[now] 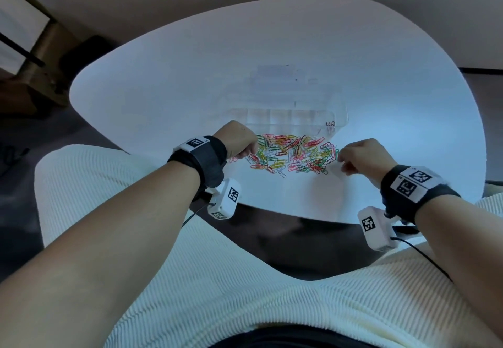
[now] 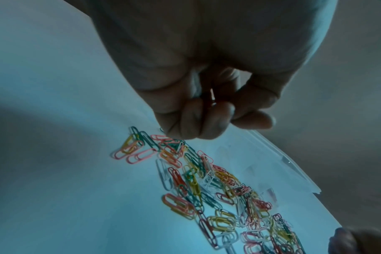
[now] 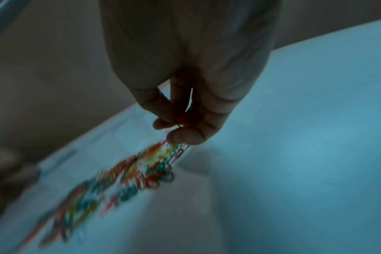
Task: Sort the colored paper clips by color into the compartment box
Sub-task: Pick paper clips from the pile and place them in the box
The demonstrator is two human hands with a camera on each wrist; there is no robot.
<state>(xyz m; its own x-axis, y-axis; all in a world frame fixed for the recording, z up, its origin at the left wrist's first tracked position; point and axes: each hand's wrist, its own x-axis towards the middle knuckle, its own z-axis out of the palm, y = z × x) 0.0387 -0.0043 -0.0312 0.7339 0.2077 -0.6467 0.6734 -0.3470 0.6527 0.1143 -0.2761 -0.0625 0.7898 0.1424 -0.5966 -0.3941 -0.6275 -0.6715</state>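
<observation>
A heap of paper clips (image 1: 294, 155) in red, pink, yellow, green, blue and white lies on the white table, just in front of the clear compartment box (image 1: 339, 115). Two pink clips (image 1: 330, 125) lie in the box's right end compartment. My left hand (image 1: 249, 154) is at the heap's left edge with its fingers curled; in the left wrist view it (image 2: 207, 123) pinches a reddish clip (image 2: 208, 101). My right hand (image 1: 341, 161) is at the heap's right edge. The blurred right wrist view shows it (image 3: 174, 128) pinching a reddish clip (image 3: 180, 122) just above the pile.
The round white table (image 1: 163, 97) has bare surface to the left, the right and behind the box. Its near edge runs close under both wrists. A ribbed cream cushion (image 1: 245, 293) lies below, and dark furniture (image 1: 40, 75) stands at the far left.
</observation>
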